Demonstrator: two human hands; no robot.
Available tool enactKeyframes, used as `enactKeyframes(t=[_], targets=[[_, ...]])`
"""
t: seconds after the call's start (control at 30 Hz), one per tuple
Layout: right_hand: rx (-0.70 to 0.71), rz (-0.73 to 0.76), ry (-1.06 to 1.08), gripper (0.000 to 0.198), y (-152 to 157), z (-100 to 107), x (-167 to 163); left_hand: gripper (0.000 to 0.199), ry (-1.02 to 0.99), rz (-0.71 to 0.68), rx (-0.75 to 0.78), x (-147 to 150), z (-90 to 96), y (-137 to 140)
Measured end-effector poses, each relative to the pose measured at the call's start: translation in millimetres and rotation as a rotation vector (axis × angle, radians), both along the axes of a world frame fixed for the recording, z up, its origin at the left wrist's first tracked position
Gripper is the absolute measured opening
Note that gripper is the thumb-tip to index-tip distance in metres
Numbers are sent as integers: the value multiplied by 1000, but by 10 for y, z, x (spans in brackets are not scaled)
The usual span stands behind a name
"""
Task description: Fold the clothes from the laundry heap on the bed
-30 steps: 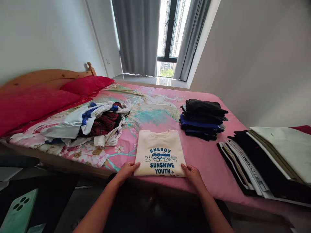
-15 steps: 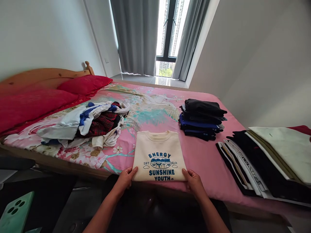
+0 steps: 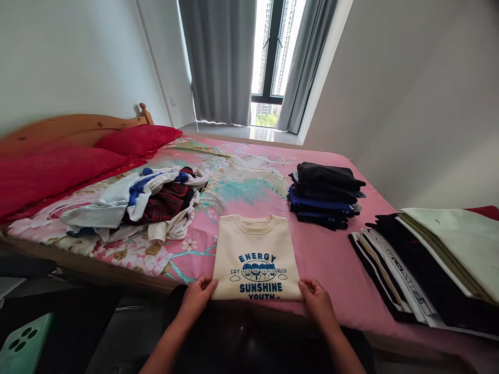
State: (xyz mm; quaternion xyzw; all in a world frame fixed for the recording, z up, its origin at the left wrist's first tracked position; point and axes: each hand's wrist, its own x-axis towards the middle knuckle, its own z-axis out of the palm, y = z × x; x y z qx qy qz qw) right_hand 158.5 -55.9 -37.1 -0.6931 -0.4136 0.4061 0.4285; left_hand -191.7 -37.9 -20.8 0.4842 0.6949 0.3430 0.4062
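A folded cream T-shirt (image 3: pixel 255 244) with blue "ENERGY SUNSHINE YOUTH" print lies at the near edge of the pink bed (image 3: pixel 323 259). My left hand (image 3: pixel 197 298) grips its lower left corner. Over at the lower right corner, my right hand (image 3: pixel 317 301) holds the shirt too. The shirt's bottom hem hangs at the bed's edge between my hands.
A heap of unfolded clothes (image 3: pixel 148 200) lies left of the shirt. A stack of dark folded clothes (image 3: pixel 325 195) sits behind right. A fanned row of folded shirts (image 3: pixel 424 259) covers the right side. Red pillows (image 3: pixel 54 169) lie by the headboard. A green phone (image 3: pixel 23 345) is at bottom left.
Both hands have drawn the folded shirt toward me, so its bottom edge now reaches the bed's edge. My view has shifted slightly.
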Motion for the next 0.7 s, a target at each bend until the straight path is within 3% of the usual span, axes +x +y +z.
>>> enactKeyframes(t=[0.13,0.23,0.3,0.37,0.47,0.57,0.7], targets=[[135,-5,-311,41,68,299,-193,32,256,11,417,220,268,73],[360,237,-476,42,268,501,-595,33,389,-263,653,611,444,274],[418,438,-612,45,435,506,-835,40,562,-434,610,831,448,422],[320,568,-736,49,572,404,-961,50,736,-482,419,932,349,536],[106,521,-873,59,674,198,-964,68,862,-452,177,892,133,617],[20,440,-931,65,686,130,-931,73,880,-444,142,823,37,625],[-30,431,-946,58,670,235,-948,69,867,-447,143,840,102,622]])
